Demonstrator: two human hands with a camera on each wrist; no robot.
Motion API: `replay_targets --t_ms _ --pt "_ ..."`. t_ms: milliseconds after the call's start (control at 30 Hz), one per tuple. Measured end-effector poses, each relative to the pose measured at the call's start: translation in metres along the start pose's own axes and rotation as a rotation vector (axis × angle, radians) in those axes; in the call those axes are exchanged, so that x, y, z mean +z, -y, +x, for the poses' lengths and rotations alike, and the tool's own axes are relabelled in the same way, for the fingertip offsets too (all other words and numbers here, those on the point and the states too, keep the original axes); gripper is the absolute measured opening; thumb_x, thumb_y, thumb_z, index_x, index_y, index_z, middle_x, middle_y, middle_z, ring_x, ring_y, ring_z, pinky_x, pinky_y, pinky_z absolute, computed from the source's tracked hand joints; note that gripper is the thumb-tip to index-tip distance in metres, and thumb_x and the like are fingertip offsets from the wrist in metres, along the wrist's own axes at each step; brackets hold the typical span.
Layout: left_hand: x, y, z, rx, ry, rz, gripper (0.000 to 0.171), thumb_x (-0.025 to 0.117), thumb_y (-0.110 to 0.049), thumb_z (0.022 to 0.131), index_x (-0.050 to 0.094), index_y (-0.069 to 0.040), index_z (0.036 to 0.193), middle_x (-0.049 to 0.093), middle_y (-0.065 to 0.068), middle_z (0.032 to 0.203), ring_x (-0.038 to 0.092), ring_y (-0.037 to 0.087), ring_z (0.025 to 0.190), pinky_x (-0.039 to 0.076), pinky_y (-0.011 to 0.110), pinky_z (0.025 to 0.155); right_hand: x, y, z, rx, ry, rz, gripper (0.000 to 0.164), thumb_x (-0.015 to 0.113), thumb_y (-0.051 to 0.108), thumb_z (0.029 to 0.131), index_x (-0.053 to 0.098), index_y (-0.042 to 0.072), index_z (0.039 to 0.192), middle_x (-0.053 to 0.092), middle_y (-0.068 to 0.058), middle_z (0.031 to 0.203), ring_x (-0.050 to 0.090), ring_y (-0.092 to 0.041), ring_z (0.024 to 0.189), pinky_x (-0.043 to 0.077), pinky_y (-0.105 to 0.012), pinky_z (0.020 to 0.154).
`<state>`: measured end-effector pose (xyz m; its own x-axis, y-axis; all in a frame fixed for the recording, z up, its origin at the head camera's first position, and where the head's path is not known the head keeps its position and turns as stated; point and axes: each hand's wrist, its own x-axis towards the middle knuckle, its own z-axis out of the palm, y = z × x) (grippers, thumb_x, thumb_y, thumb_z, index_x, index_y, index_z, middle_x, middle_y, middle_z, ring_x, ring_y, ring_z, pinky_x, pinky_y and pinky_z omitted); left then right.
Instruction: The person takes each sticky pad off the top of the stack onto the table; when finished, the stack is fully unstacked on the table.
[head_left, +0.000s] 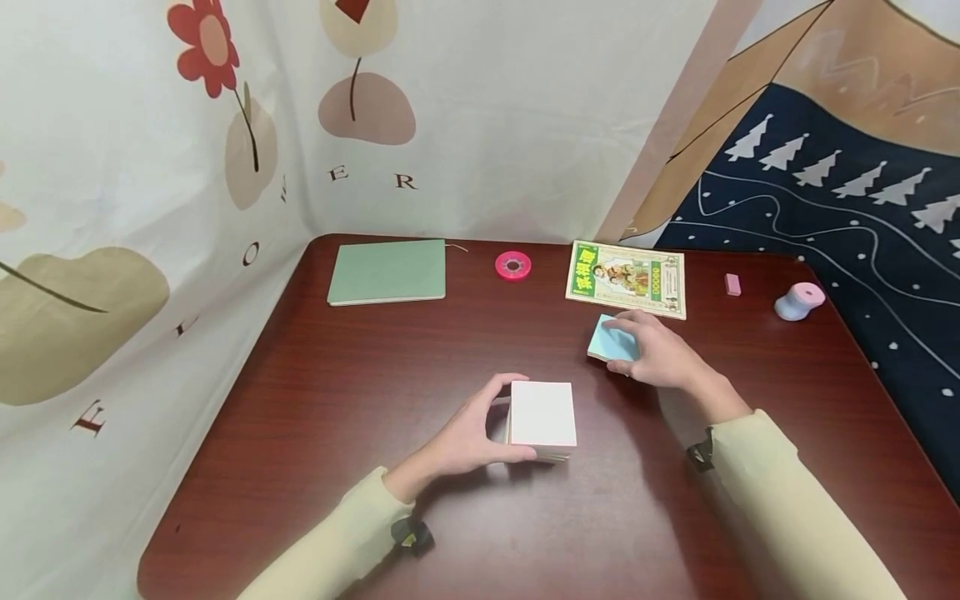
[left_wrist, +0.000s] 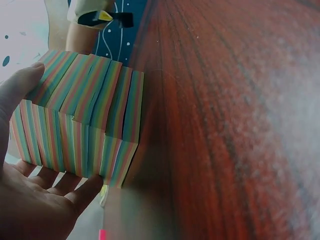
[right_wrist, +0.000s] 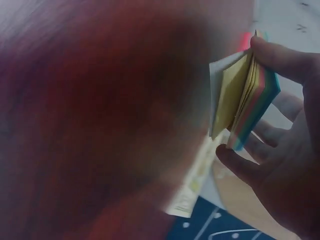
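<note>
Pale sleeves (head_left: 787,500) cross my feed's lower frame.
Left hand (head_left: 465,437) grips a striped stack (left_wrist: 80,90) by opposite sides, likely steadying it; right hand (head_left: 663,354) pinches a blue-topped pad (head_left: 611,342).

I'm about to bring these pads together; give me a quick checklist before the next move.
1. Left hand secure on the stack of pads: ok, thumb and fingers at opposite sides.
2. Right hand holding the blue-topped pad: ok, pinched at its edges.
3. Stack edges flush: not ok, the left wrist view shows pads offset from one another.
4. Blue-topped pad closed: not ok, its underside sheets splay apart in the right wrist view.
5. Right hand off the booklet: cannot tell, they look very close.
</note>
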<state>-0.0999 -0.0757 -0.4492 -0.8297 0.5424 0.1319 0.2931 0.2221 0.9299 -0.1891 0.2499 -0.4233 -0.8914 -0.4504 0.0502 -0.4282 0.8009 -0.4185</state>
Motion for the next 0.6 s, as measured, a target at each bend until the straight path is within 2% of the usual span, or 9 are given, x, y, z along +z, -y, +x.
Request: replay_targets --t_ms 167,400,600 --pt "0.0 0.0 0.001 0.011 0.003 0.007 0.087 0.091 -0.024 0.069 0.042 -0.017 0.14 0.053 -0.008 0.131 0.047 0.015 0.125 0.036 0.042 0.109 0.01 -0.012 0.004 0.059 0.051 -0.002 0.06 0.08 0.022 0.08 0.058 0.01 0.135 0.046 -0.017 0.138 0.043 -0.035 0.123 0.044 -0.056 0.094" --pt "0.0 0.0 0.002 0.016 0.003 0.019 0.087 0.091 -0.026 0.068 0.041 -0.024 0.14 0.052 -0.01 0.131 0.047 0.013 0.125 0.037 0.042 0.108 0.012 -0.014 0.005 0.047 0.081 0.032 0.061 0.078 0.019 0.082 0.055 0.007 0.137 0.042 -0.022 0.142 0.038 -0.038 0.126 0.042 -0.056 0.096" --pt "0.0 0.001 0.002 0.006 0.007 0.023 0.089 0.092 -0.024 0.067 0.041 -0.021 0.14 0.052 -0.01 0.131 0.047 0.013 0.125 0.037 0.042 0.108 0.011 -0.011 0.004 0.044 0.097 0.006 0.064 0.077 0.022 0.083 0.053 0.006 0.139 0.038 -0.024 0.146 0.035 -0.04 0.128 0.04 -0.056 0.099"
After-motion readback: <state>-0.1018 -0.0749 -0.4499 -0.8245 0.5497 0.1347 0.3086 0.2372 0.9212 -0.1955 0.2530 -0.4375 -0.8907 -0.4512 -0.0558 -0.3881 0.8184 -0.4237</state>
